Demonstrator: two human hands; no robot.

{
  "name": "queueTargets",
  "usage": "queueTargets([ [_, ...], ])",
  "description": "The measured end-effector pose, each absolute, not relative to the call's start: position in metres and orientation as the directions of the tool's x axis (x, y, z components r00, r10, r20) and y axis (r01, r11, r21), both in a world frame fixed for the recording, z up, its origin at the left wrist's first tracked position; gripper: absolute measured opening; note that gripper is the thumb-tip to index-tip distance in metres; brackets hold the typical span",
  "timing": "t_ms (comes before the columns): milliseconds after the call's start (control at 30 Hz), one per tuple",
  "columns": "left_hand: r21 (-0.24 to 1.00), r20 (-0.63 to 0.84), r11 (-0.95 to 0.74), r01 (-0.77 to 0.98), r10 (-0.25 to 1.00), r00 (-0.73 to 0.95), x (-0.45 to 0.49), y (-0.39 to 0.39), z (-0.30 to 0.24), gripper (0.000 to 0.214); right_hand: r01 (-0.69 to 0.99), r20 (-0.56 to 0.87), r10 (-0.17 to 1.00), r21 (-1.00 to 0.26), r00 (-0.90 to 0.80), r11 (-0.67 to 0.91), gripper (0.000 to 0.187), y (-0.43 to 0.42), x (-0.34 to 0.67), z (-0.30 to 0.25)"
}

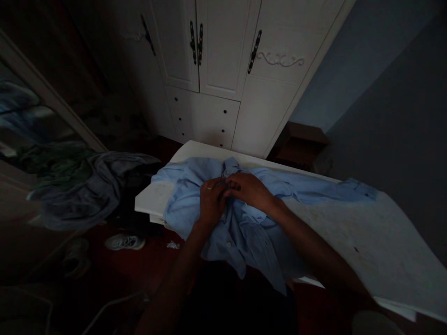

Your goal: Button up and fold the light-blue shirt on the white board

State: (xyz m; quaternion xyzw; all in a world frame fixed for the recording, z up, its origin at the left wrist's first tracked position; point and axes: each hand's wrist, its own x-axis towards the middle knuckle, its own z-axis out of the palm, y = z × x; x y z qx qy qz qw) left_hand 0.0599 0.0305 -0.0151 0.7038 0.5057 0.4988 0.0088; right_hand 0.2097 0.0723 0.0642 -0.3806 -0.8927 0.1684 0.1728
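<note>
A light blue button-up shirt (195, 200) lies spread over a white ironing board or narrow table (349, 232). One sleeve stretches to the right, and the lower front hangs over the near edge. My left hand (212, 200), with a ring on one finger, is closed on the shirt's front below the collar. Against it, my right hand (249, 188) has its fingers curled and pinching the same stretch of cloth. Both sets of fingertips meet near the button line. Whether a button sits between them is hidden by the fingers. Lower down, a pale button shows on the shirt front.
Behind the board stands a white wardrobe (213, 56) with dark handles and small-knobbed drawers. A heap of grey and green clothes (94, 181) is at the left. A sneaker (125, 242) lies on the dark red floor. A brown wooden stand (303, 139) sits at the back right.
</note>
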Motion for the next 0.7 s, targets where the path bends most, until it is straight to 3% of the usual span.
queueTargets([
  [167, 0.584, 0.645, -0.492, 0.646, 0.764, -0.002, 0.061, 0.032, -0.013, 0.015, 0.516, 0.106, 0.737, -0.648, -0.668, 0.561, 0.014, 0.087, 0.218, 0.066],
  [333, 0.624, 0.597, -0.474, 0.621, 0.802, 0.011, 0.064, 0.03, -0.01, 0.027, 0.317, 0.029, 0.778, -0.903, -0.627, 0.289, 0.021, 0.099, 0.234, 0.065],
  [500, 0.629, 0.536, -0.38, 0.678, 0.844, -0.025, 0.066, 0.03, -0.009, 0.024, 0.255, -0.039, 0.761, -0.952, -0.648, 0.167, 0.038, 0.111, 0.242, 0.052],
  [700, 0.593, 0.478, -0.338, 0.731, 0.878, 0.018, 0.066, 0.03, -0.006, 0.021, 0.288, -0.002, 0.753, -0.925, -0.658, 0.249, 0.033, 0.111, 0.242, 0.039],
])
